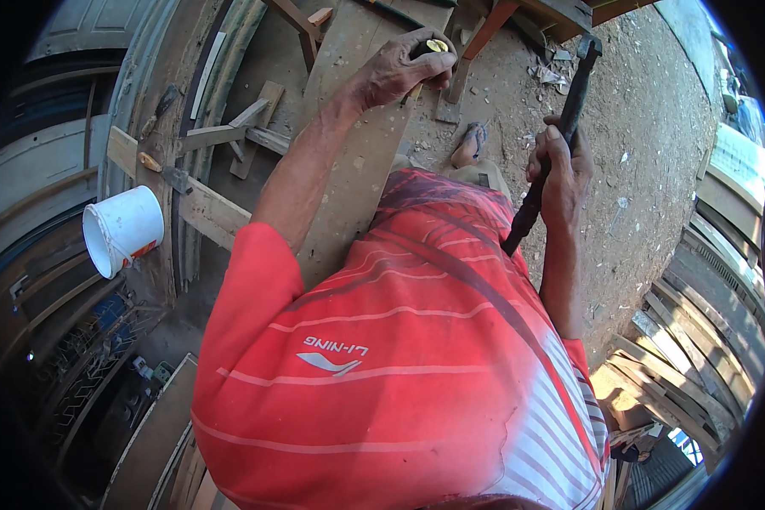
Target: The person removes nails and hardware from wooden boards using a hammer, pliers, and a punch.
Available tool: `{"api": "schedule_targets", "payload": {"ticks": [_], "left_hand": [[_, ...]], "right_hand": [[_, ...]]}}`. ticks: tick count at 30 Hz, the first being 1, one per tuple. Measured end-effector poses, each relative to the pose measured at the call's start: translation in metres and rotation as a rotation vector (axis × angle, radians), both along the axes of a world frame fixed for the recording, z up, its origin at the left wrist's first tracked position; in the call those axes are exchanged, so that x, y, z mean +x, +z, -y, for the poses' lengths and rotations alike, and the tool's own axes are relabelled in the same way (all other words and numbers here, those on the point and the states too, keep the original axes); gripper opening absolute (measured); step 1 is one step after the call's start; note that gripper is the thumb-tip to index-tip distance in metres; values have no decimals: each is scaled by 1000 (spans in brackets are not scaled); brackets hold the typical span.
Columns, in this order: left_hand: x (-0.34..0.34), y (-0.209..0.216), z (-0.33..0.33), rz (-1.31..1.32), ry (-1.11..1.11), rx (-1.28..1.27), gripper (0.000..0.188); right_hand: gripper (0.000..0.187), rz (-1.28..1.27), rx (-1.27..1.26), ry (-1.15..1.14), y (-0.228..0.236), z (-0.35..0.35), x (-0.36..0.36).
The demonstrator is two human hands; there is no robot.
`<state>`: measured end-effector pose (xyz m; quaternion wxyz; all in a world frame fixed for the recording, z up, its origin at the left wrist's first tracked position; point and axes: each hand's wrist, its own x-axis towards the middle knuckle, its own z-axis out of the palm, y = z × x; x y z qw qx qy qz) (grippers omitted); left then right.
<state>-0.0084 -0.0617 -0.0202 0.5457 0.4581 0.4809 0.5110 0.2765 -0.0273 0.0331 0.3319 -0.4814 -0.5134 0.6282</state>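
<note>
My left hand [408,68] is closed around a small round-faced black and yellow object [434,47] that looks like a tape measure; the fingers cover most of it. A short narrow piece pokes out below these fingers, too small to name. This hand is above a long dusty wooden plank [344,195]. To the right, my right hand [561,170] grips a long dark hammer-like tool [576,98] partway along its shaft. The tool's small metal head points up and away, while its lower end reaches the front of my red shirt.
A white bucket [136,223] hangs or stands at left, beside a wooden upright and crosspieces [212,212]. Another dark tool [391,12] lies on the plank's far end. Wooden legs [484,38] stand beyond on dirt ground with scraps. Stacked boards [680,357] are at right.
</note>
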Motion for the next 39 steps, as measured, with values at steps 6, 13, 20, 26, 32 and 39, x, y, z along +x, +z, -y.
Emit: {"api": "schedule_targets", "payload": {"ticks": [6, 13, 20, 26, 32, 39], "left_hand": [[10, -26, -14, 94, 261, -115, 28], [15, -44, -22, -110, 439, 103, 24], [29, -32, 7, -276, 537, 350, 21], [31, -38, 2, -390, 508, 347, 19], [36, -42, 8, -403, 474, 305, 18], [32, -36, -2, -424, 473, 312, 20]], "right_hand": [[38, 88, -60, 69, -10, 10, 1], [40, 249, -39, 212, -12, 14, -10], [42, -74, 511, 117, 69, 13, -36], [23, -146, 695, 127, 54, -2, -33], [39, 638, 237, 554, 47, -1, -16], [36, -167, 715, -161, 132, -40, -34]]}}
